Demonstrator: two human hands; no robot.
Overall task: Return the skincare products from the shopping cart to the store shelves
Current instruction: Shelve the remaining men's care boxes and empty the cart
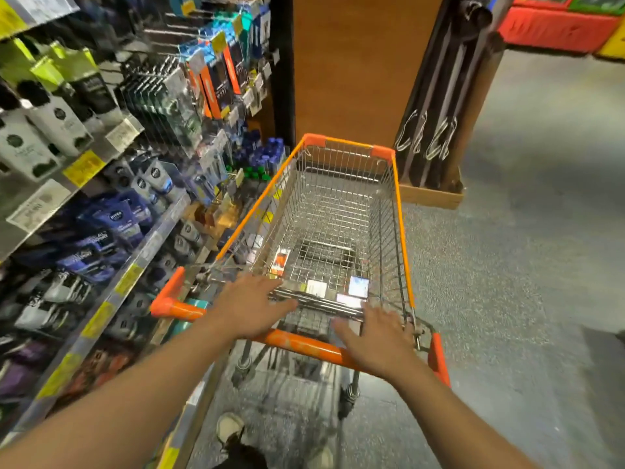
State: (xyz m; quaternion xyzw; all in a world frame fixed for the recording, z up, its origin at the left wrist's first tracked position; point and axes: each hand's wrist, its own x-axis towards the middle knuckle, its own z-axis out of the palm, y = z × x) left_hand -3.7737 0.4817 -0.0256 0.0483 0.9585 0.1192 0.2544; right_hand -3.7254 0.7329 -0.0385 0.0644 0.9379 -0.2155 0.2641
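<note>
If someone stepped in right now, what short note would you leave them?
Left hand and right hand: both open, fingers spread over the cart handle, holding nothing.
Cart: beside the shelves, a few small boxes in its near end, one orange-and-white, the others pale.
Done: cannot tell.
Left: shelve those boxes.

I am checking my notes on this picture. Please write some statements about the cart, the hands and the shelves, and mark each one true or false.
1. Both hands hold products. False: the left hand and right hand are open and hold nothing.
2. The shopping cart has orange trim. True.
3. The shelves stand to the person's right. False: they are on the left.
4. Small boxes lie in the cart's near end. True.
5. The cart is piled full. False: most of its basket is bare.
</note>
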